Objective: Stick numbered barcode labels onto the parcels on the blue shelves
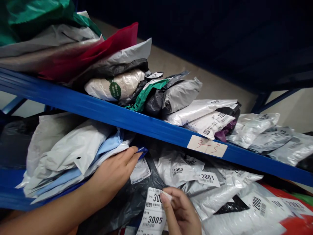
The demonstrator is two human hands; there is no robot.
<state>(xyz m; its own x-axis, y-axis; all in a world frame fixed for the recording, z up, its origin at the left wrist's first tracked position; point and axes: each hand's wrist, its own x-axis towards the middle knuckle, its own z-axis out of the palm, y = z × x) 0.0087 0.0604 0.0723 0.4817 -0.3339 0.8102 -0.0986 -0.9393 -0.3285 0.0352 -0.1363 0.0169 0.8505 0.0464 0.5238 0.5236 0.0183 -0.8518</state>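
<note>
Right hand [182,212] pinches the top edge of the white label [153,213] marked 3005, thumb and forefinger closed on it, low on the lower shelf. Left hand [114,174], fingers flat together, presses on the black parcel [137,192] beside the pale blue bags [73,160]. Best to keep that parcel pinned flat under the blue shelf rail [122,119].
</note>
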